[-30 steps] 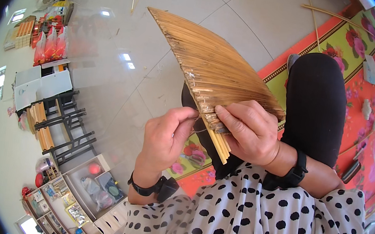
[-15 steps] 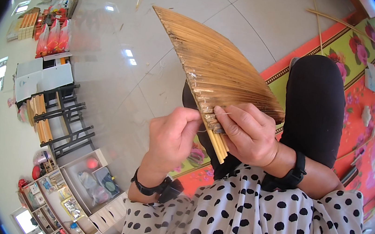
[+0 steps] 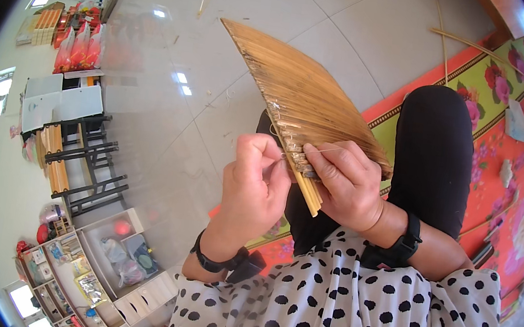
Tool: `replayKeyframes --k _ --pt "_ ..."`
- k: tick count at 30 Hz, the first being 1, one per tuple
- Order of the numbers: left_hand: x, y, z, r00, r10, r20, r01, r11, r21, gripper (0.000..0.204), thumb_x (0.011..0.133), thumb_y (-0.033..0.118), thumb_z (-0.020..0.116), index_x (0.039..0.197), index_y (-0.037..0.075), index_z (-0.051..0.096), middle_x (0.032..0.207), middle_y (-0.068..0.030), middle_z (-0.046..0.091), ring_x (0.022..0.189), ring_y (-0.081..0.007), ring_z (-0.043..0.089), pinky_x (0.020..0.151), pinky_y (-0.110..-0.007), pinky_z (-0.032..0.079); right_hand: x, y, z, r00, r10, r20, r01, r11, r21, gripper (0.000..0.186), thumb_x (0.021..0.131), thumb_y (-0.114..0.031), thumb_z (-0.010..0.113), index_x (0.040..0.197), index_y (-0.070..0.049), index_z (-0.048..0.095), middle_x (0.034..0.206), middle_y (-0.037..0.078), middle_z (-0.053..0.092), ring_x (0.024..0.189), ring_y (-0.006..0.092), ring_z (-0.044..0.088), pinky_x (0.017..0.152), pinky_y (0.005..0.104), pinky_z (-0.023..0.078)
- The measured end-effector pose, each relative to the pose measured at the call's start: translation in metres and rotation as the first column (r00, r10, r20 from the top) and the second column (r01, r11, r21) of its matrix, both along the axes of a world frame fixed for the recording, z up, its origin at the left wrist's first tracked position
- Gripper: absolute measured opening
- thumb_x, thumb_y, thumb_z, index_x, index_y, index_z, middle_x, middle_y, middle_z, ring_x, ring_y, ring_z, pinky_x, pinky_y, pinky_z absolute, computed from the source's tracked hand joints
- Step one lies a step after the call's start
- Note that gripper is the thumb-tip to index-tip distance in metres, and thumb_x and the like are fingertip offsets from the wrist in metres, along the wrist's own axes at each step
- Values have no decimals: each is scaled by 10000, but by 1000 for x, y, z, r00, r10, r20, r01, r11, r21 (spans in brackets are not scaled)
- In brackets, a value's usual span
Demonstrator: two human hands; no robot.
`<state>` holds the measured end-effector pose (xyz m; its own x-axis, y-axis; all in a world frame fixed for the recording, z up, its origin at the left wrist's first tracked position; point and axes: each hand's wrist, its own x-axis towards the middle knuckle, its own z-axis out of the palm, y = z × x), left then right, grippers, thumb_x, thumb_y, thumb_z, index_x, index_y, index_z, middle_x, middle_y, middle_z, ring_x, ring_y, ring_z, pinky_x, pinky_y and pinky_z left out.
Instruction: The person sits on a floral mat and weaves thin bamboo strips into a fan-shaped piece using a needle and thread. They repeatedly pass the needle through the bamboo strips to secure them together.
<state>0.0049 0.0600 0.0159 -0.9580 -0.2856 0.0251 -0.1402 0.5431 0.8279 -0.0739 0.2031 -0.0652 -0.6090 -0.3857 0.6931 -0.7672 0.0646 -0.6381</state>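
A fan-shaped piece of brown stalks (image 3: 310, 91), bound at its lower end, slants above my lap, with several pale yellow sticks (image 3: 308, 192) jutting from that end. My right hand (image 3: 348, 184) grips the bound end, thumb pressed on top, where a thin pale thread (image 3: 326, 150) crosses. My left hand (image 3: 253, 182) is closed at the piece's left edge, index finger curled and fingertips pinched beside the binding; what they pinch is too small to make out. A small loop of thread shows just above them.
Tiled floor (image 3: 336, 35) lies ahead, with long thin sticks (image 3: 460, 39) at upper right. A red floral mat (image 3: 504, 213) runs under my legs (image 3: 433, 152). Folded black-framed furniture (image 3: 85, 161), red bags (image 3: 80, 49) and a pale shelf unit (image 3: 75, 274) with small items stand at the left.
My left hand has shifted right and slightly up along the edge, its index finger now more curled. My right hand stays on the bound end. The view has shifted slightly.
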Motion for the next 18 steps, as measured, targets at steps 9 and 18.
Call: replayKeyframes --k 9,18 --pt "-28 -61 22 990 -119 -77 25 682 -731 380 809 -36 738 1144 45 576 980 -107 698 911 -326 682 750 -411 550 -15 -3 14 1000 11 25 -14 992 125 412 661 12 752 1071 -23 730 988 78 673 825 277 651 652 370 559" --pt "-55 -118 -23 950 -308 -48 161 618 -769 224 781 132 821 918 87 649 828 -55 643 855 -290 658 719 -417 546 -66 -8 42 999 36 9 -37 978 207 437 717 -62 856 1135 -51 728 1065 108 692 950 331 652 784 406 565"
